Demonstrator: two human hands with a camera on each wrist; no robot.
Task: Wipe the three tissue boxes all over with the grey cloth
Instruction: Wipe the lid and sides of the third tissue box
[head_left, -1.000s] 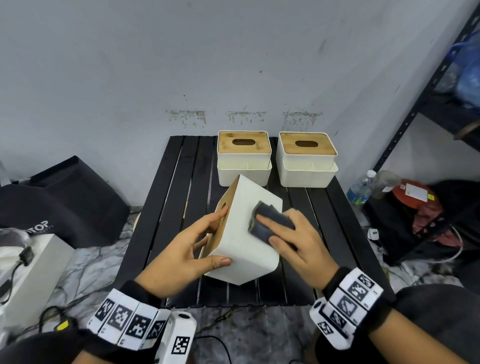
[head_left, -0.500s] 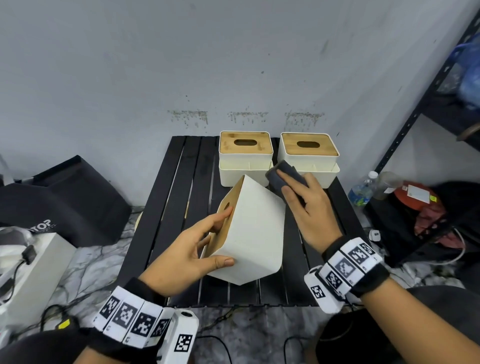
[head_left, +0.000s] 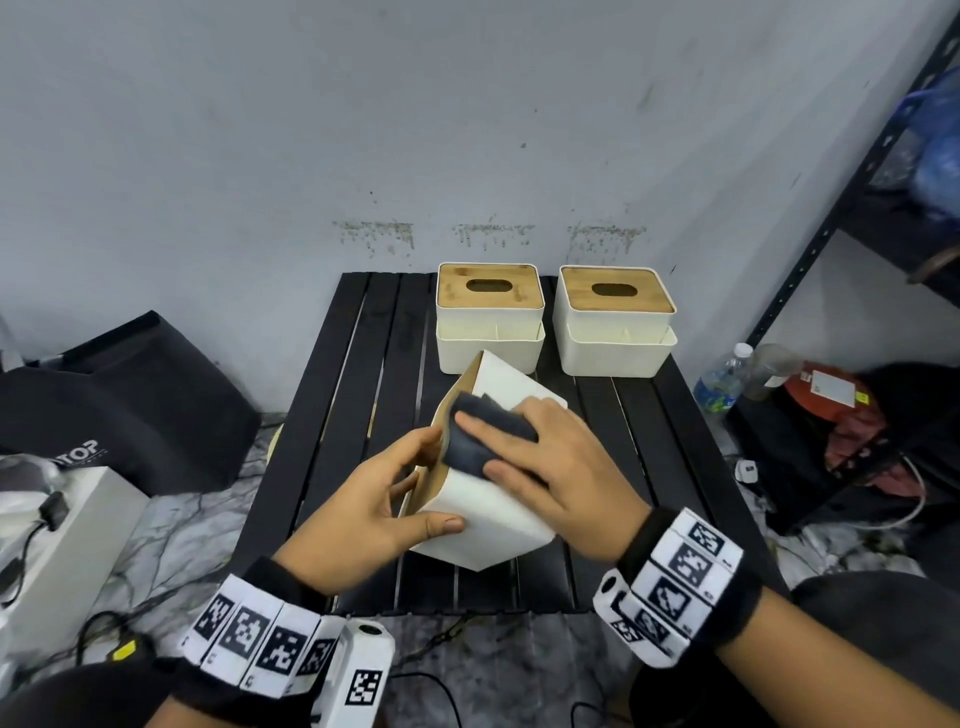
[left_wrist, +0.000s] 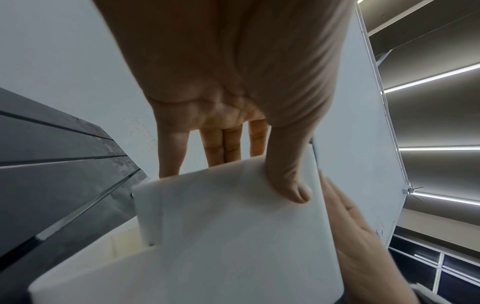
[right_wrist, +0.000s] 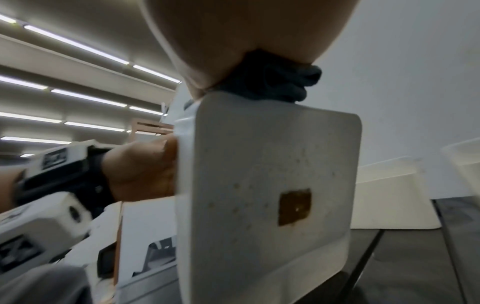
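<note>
A white tissue box with a wooden lid stands tilted on a corner on the black slatted table, lid facing left. My left hand grips it, thumb on the near white face and fingers on the lid side. My right hand presses the folded grey cloth flat on the upturned white side, close to the lid edge. The right wrist view shows the cloth bunched under my palm and the box's end face with a brown square patch. Two more tissue boxes stand upright at the back.
A grey wall rises right behind the table. A black bag and a white carton lie on the floor at the left. At the right are a water bottle and a black shelf rack. Cables run over the floor.
My right hand slid the cloth up to the box's far edge, then back across the upturned side to the lid edge. The left hand kept its hold on the tilted box.
</note>
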